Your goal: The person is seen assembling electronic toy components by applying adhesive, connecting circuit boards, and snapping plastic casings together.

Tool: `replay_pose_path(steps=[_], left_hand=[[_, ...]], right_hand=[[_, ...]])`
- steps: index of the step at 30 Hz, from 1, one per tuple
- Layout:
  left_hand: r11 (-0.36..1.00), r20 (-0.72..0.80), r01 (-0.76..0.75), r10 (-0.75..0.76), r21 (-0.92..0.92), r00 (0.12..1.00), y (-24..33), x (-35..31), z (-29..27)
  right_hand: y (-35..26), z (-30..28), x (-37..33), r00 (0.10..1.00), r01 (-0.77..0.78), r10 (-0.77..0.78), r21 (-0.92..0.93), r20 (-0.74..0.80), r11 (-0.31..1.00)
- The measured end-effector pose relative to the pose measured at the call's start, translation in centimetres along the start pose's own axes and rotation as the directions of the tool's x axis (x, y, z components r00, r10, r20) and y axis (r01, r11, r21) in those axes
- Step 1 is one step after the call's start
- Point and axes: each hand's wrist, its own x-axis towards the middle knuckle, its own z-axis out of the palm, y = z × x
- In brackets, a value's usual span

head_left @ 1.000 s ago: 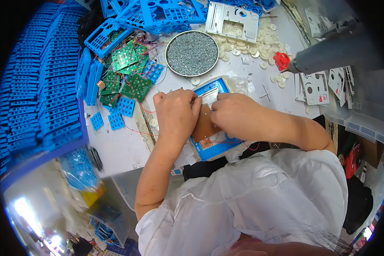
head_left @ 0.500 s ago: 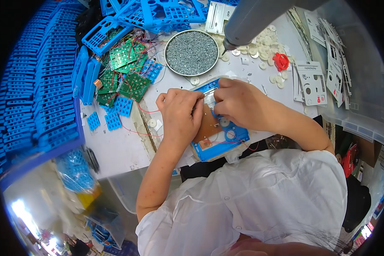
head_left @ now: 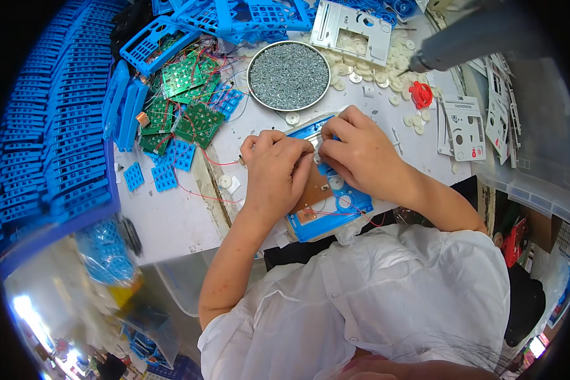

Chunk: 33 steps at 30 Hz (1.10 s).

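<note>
Flat brown board (head_left: 313,191) laid in lengthwise-forward blue rectangular plastic housing (head_left: 328,228), overlapped by nearer left hand (head_left: 274,168); right hand (head_left: 361,149) just beside; fingers curled, grasp cannot be told.

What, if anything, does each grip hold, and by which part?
Cannot be told: the left grip is at the brown board's left side, the right grip over the blue case, and both hide any hold.

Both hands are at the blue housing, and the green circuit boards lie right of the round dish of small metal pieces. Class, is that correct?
No: the green circuit boards lie left of the round dish of small metal pieces, as the head view shows. The left hand and right hand are at the blue housing.
</note>
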Motion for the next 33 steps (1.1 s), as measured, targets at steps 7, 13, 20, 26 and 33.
replay_pose_path(steps=[7, 13, 20, 26, 33], left_hand=[[0.999, -0.08, 0.037, -0.037, -0.011, 0.996, 0.1, 0.0, 0.0], [0.999, -0.096, -0.02, 0.025, 0.05, 0.995, 0.0, 0.2, 0.1], [0.94, 0.155, -0.228, 0.193, 0.255, 0.969, 0.9, 2.2, -1.8], [0.859, 0.485, -0.396, 0.208, 0.325, 0.85, 2.2, 4.9, -1.9], [0.772, 0.709, -0.466, 0.028, 0.432, 0.704, 5.4, 6.3, -1.2]], right_hand=[[-0.1, 0.2, 0.6, 0.995, 0.029, -0.02, -0.09, 0.094, 0.996], [-0.6, -1.1, 0.5, 0.974, 0.078, -0.054, -0.104, 0.219, 0.992], [-2.5, -1.0, -2.1, 0.987, 0.083, -0.046, -0.252, 0.151, 0.964], [-2.1, -1.3, -2.2, 0.993, 0.03, -0.006, -0.211, 0.114, 0.977], [-1.3, -0.8, -2.9, 0.997, -0.028, 0.029, -0.015, 0.073, 0.999]])
